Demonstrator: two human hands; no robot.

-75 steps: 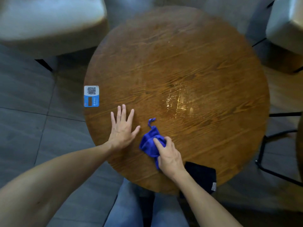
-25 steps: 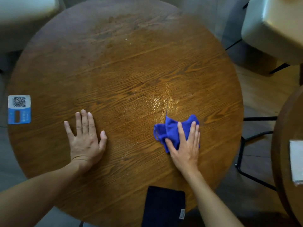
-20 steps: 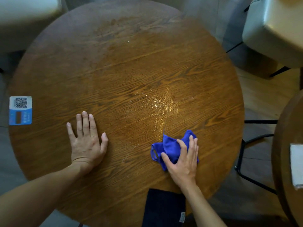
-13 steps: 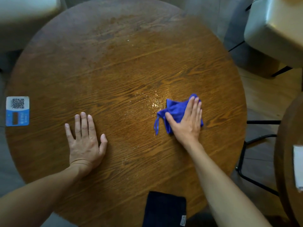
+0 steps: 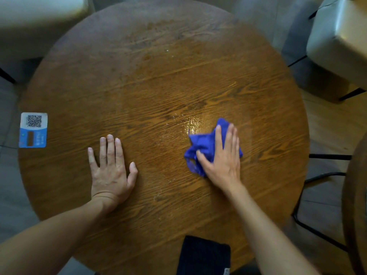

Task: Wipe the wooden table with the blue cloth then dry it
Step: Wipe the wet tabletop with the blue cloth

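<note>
The round wooden table (image 5: 151, 80) fills the view. A crumpled blue cloth (image 5: 205, 144) lies right of centre, and my right hand (image 5: 223, 157) presses flat on it with the fingers stretched out, covering much of it. A wet, shiny patch (image 5: 193, 123) glistens just left of the cloth's far end. My left hand (image 5: 111, 171) rests palm down on the wood, fingers spread, well to the left of the cloth, holding nothing. A folded dark cloth (image 5: 203, 256) hangs at the table's near edge.
A blue and white QR-code sticker (image 5: 33, 130) sits at the table's left edge. Pale upholstered chairs stand at the far left (image 5: 35, 20) and far right (image 5: 339, 38). A black metal stool frame (image 5: 321, 175) and another wooden table's edge (image 5: 357, 195) are on the right.
My right hand has slid the blue cloth back toward me, off the wet patch, after a stroke away. The left hand has stayed planted on the wood.
</note>
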